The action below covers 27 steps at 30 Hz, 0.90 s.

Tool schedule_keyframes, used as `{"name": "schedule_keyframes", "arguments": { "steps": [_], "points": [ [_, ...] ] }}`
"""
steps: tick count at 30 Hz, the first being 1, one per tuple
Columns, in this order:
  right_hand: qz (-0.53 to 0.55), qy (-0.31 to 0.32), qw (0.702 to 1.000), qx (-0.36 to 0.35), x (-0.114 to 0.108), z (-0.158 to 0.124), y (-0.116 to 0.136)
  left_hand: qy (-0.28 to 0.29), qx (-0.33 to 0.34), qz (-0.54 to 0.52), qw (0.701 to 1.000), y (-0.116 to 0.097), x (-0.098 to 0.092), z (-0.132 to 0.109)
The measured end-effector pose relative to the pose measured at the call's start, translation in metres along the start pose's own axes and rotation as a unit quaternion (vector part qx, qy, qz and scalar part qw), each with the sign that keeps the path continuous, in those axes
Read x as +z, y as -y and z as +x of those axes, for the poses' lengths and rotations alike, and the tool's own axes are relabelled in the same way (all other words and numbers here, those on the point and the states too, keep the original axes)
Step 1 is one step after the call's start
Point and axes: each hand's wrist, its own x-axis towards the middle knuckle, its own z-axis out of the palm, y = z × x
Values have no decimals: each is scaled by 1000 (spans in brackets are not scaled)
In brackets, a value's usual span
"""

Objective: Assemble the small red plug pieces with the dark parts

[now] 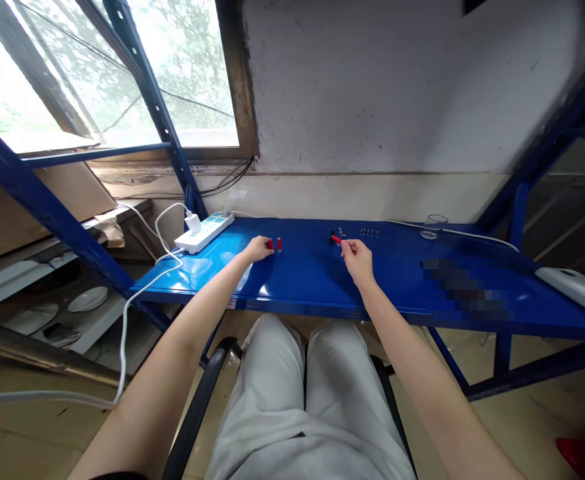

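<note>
The right hand (pixel 358 260) is over the middle of the blue worktop (pixel 302 277), thumb and fingertips pinching the near end of a slim red stick (pixel 337 239). The stick slants away to the left, and its far end meets a small black piece (pixel 331 235) (whether the 2 are joined I cannot tell). Just beyond it lie a few tiny clear pieces (pixel 341 231), and to the right, near the right hand, a short row of tiny pale pieces (pixel 369 233) is set out on the worktop.

The left hand (pixel 259 249) is further left, its fingers curled and bunched at 1 short red cylinder (pixel 271 244). The thumb and fingers are close about that cylinder, but I cannot tell if they grip it or only touch it. Just to its right a 2nd red cylinder (pixel 279 244) stands upright on the worktop, apart from both hands.

Behind the left hand, a white power strip (pixel 211 229) lies at the worktop's left end, with a white plug (pixel 193 222) in it and a white cable (pixel 125 333) trailing off the near edge. Near the back edge, on the right, is a clear glass (pixel 429 228); nearer the front is a dark, pixelated object (pixel 465 290), too obscured to name. A white object (pixel 577 291) lies at the far right.
</note>
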Motion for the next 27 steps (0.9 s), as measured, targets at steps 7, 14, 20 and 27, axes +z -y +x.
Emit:
{"name": "schedule_keyframes", "arguments": {
  "steps": [7, 14, 20, 27],
  "points": [
    [-4, 2, 1000, -10, 0, 0, -1, -13, -31, -25, 999, -2, 6, 0],
    [10, 8, 1000, -17, 1, 1, 1, -124, -92, -110, 982, -12, -19, -23],
    [93, 78, 992, -12, 9, 2, 6, -227, 167, -223, 933, -78, 7, -51],
    [107, 118, 987, 2, 11, 3, 5, -90, 205, -406, 886, -111, 61, -36]
  ]
}}
